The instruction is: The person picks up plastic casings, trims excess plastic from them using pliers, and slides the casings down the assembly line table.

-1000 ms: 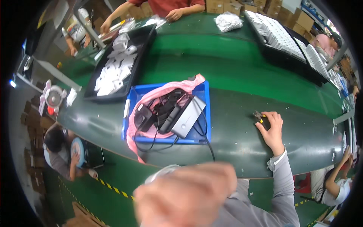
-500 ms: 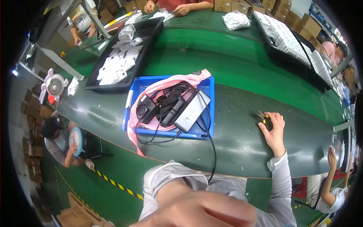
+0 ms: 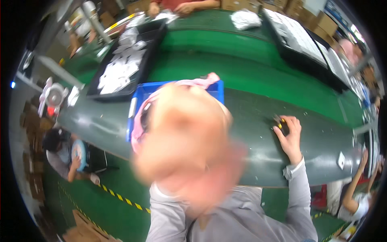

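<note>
My left hand (image 3: 185, 133) is large and smeared by motion, close to the camera, so its fingers cannot be made out. It blocks most of the blue tray (image 3: 221, 93) and what lies inside. A pink mesh strap (image 3: 207, 81) shows along the tray's far rim and down its left side. To the right, my right hand (image 3: 291, 137) rests on the dark green table (image 3: 258, 153), fingers curled round the yellow-and-black handles of small pliers (image 3: 278, 120). The pliers' jaws point away to the far left.
A black bin of white plastic parts (image 3: 121, 72) stands at the far left, near a small fan (image 3: 53, 96). Another black bin (image 3: 298, 52) holds rows of white pieces at the far right. A white piece (image 3: 341, 160) lies near a co-worker's hand (image 3: 364, 159). Others sit around the table.
My left hand has risen from the lower edge and now covers the tray's contents. My right hand keeps its hold on the pliers. A white piece now shows on the table at right.
</note>
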`<state>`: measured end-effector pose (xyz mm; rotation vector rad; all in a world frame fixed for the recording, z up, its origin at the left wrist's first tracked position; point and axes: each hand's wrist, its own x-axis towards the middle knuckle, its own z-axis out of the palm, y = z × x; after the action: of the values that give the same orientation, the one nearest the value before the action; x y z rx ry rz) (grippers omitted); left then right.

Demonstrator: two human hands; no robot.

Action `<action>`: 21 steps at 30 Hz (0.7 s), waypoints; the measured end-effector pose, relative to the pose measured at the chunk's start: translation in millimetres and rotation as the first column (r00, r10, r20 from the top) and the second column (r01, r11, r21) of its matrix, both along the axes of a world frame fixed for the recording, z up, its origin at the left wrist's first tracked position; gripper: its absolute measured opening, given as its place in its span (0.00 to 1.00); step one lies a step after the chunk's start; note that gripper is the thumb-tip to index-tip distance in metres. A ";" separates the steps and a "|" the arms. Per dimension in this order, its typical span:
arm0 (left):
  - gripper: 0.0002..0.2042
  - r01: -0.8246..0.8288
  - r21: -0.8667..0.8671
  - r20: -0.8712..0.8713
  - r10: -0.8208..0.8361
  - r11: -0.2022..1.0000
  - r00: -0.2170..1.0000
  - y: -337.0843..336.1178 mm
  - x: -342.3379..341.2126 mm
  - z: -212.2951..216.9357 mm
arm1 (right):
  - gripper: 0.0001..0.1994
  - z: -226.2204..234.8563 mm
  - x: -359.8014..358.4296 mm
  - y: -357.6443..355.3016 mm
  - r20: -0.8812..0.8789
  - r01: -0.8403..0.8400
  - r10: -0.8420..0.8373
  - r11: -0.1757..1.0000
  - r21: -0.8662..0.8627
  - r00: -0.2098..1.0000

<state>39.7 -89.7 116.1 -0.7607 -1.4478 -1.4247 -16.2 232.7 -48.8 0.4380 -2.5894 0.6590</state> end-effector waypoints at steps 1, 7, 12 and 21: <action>0.06 0.036 -0.095 0.096 -0.027 0.995 0.995 13.3 -11.4 -13.0 | 0.20 -2.4 2.5 9.1 -0.041 0.001 -0.002 1.000 -0.027 0.999; 0.12 0.326 -0.743 0.429 0.041 0.585 0.903 89.8 9.8 -104.3 | 0.19 -4.5 -19.4 -19.7 -0.191 -0.084 0.085 0.996 0.011 0.978; 0.14 0.357 -0.860 0.393 0.027 0.365 0.919 117.0 11.3 -155.2 | 0.25 -11.6 11.0 16.7 -0.156 -0.153 0.164 0.985 0.083 0.974; 0.17 0.365 -0.887 0.397 0.064 0.284 0.915 118.6 11.7 -158.8 | 0.15 -20.0 79.5 326.6 -0.269 0.930 -0.939 0.111 0.349 0.213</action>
<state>51.4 28.9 -42.7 -1.4578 -2.6652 -0.6404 63.2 559.4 -68.9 -1.1393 -2.2994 -0.4529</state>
